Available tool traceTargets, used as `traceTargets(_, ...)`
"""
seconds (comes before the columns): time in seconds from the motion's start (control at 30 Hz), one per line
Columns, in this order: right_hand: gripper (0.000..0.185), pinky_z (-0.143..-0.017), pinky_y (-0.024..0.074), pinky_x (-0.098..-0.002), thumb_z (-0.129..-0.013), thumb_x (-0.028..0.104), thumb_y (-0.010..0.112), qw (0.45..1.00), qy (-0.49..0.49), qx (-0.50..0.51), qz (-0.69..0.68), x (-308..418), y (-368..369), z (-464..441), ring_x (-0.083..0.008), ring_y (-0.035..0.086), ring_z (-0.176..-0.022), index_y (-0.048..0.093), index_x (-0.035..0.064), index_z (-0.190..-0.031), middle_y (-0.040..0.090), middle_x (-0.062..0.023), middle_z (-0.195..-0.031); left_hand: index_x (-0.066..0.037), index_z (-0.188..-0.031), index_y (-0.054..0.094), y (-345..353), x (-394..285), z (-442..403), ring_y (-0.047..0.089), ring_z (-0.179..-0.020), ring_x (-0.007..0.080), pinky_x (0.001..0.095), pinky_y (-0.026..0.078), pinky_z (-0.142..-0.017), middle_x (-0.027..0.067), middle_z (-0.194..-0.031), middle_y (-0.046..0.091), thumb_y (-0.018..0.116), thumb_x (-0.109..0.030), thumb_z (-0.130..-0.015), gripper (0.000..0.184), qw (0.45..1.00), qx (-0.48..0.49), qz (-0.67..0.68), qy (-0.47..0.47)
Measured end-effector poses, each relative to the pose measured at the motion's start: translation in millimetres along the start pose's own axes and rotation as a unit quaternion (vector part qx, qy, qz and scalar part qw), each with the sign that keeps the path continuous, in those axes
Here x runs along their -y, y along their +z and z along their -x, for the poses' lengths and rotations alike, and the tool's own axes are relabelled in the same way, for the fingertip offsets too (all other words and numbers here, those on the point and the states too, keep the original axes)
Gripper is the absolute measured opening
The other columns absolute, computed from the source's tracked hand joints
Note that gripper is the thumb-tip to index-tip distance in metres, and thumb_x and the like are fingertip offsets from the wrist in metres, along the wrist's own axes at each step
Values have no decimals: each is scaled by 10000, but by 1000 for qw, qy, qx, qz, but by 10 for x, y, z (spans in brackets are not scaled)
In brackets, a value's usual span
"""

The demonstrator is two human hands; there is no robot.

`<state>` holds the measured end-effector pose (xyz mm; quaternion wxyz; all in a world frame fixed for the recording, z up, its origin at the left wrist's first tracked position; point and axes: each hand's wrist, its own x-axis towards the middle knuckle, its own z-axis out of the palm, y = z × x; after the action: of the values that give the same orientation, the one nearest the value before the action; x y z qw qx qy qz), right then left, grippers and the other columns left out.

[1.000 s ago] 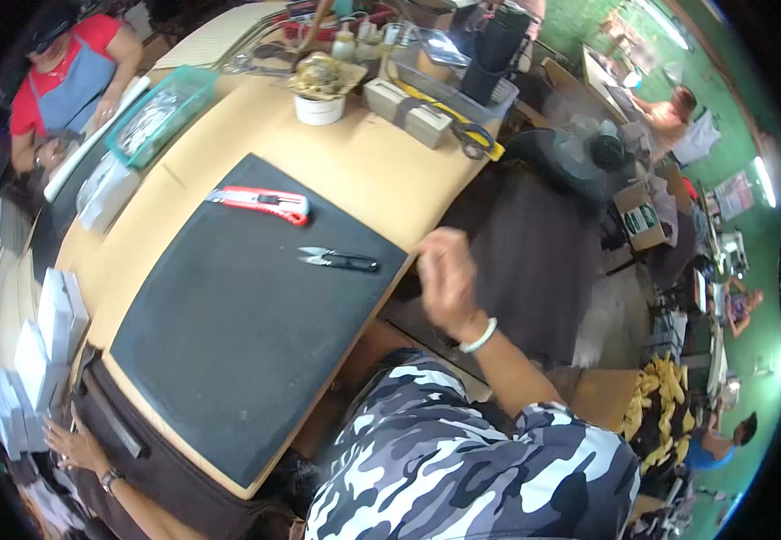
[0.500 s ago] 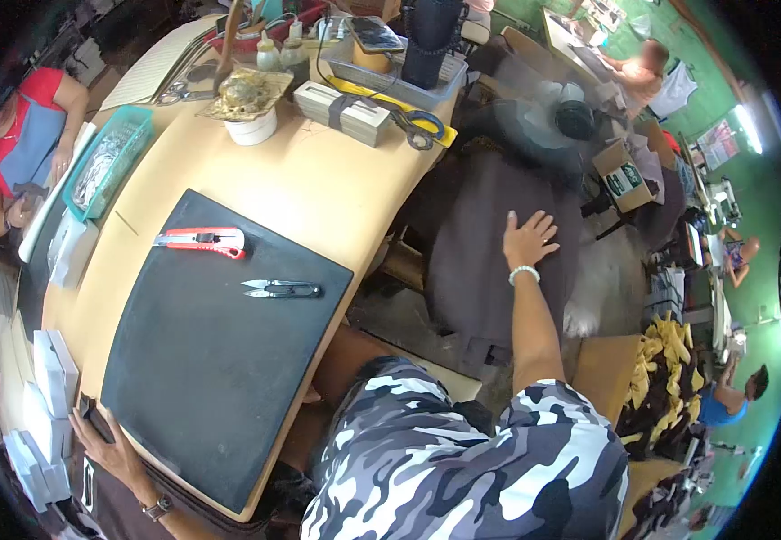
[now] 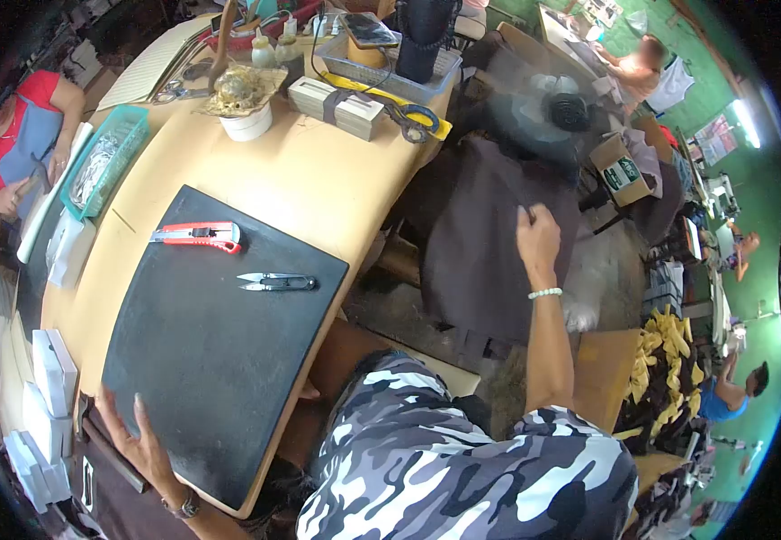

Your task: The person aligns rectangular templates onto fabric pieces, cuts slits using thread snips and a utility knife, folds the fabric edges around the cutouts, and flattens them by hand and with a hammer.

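Observation:
My right hand (image 3: 540, 245), with a pale bead bracelet at the wrist, is closed on a dark brown sheet of material (image 3: 476, 238) right of the table. A crease runs in the sheet by the fingers. My left hand (image 3: 145, 448), wearing a watch, has its fingers apart at the lower left edge of a black mat (image 3: 210, 378) and holds nothing. Beside it, a dark strip (image 3: 119, 457) lies along the table edge. On the mat rest a red box cutter (image 3: 200, 236) and small thread snips (image 3: 278, 282).
White boxes (image 3: 53, 371) line the table's left edge. A teal basket (image 3: 107, 162) stands farther up. At the back are a white tub (image 3: 246, 123), a strapped block (image 3: 335, 106) and blue-handled scissors (image 3: 419, 119). A co-worker in red (image 3: 26, 135) works at left.
My right hand went from lying flat on the brown sheet to closed fingers, and the sheet shifted slightly. My left hand came off the dark strip at the table edge and moved right, fingers opening.

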<state>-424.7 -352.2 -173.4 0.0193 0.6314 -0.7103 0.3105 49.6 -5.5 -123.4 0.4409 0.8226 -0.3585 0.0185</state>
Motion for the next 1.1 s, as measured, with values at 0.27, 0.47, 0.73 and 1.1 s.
traceTargets(0.27,136,-843,453,-364,-807,47,589,736,-331,225,-546,2725,-444,1066,-323,585,-966,534,-65,-862,569,-227,-1100,-52,-1397,305,516,-751,325,370,-1286,260,406,331,-1045,140,-1401,375,505,-603,-824,820,902,144,404,-52)
traceTargets(0.47,265,-964,391,-390,-919,160,472,438,-390,509,-630,3446,-157,2306,-368,497,-1139,575,-63,-1020,502,-262,-1214,-1,-1262,452,355,-427,554,524,-1125,251,379,443,-944,170,-1220,529,437,-393,-945,504,814,-73,523,-241)
traceTargets(0.73,398,-985,333,-483,-790,205,623,743,-521,249,-339,2985,198,1897,-381,447,-1171,550,-7,-1119,495,-212,-1239,21,-1315,391,-87,138,752,497,-1155,249,356,406,-985,142,-1274,490,556,-35,-878,470,842,-187,417,-288)
traceTargets(1.1,483,-1029,280,-519,-811,249,626,790,-521,246,-209,2798,277,1964,-390,363,-1249,513,-7,-1204,444,-202,-1299,46,-1286,432,390,-870,878,310,-1302,392,523,246,-1045,254,-1375,356,710,-469,-715,817,982,55,-181,-10)
